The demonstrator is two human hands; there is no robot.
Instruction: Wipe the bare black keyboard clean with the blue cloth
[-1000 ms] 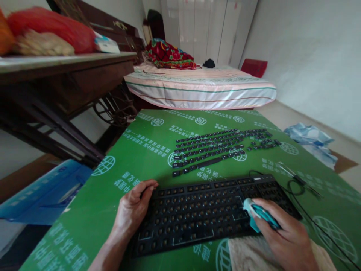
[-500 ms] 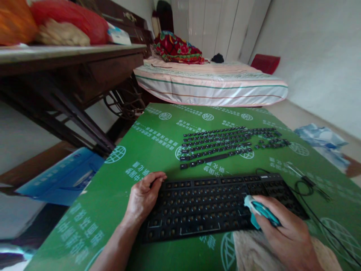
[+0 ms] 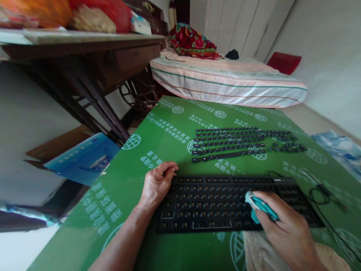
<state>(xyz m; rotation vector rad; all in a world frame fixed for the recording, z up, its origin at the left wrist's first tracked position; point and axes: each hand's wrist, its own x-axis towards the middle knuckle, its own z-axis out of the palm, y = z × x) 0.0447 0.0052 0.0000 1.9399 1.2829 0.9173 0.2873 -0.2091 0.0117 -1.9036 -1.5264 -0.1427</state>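
Observation:
A black keyboard [image 3: 210, 205] with its keycaps off lies on the green table, its bare key sockets showing. My left hand [image 3: 158, 184] is closed with curled fingers at the keyboard's upper left corner, gripping its edge. In my right hand [image 3: 287, 222] is a bunched teal cloth [image 3: 263, 208], pinched between thumb and fingers. The cloth's pale tip touches the sockets right of the middle, and the hand hides part of the keyboard's right side. Beyond the keyboard, the removed keycaps [image 3: 228, 141] are laid out in rows.
Right of the keyboard lie its coiled cable [image 3: 318, 195] and a thin tool with a clear shaft [image 3: 310, 176]. A beige cloth [image 3: 258, 250] sits under my right wrist. A wooden desk [image 3: 135, 56] stands at left, a bed [image 3: 225, 81] behind.
The view has turned left, so the scene sits further right. My right hand with the cloth has moved a little left over the keyboard. My left hand stays at the corner.

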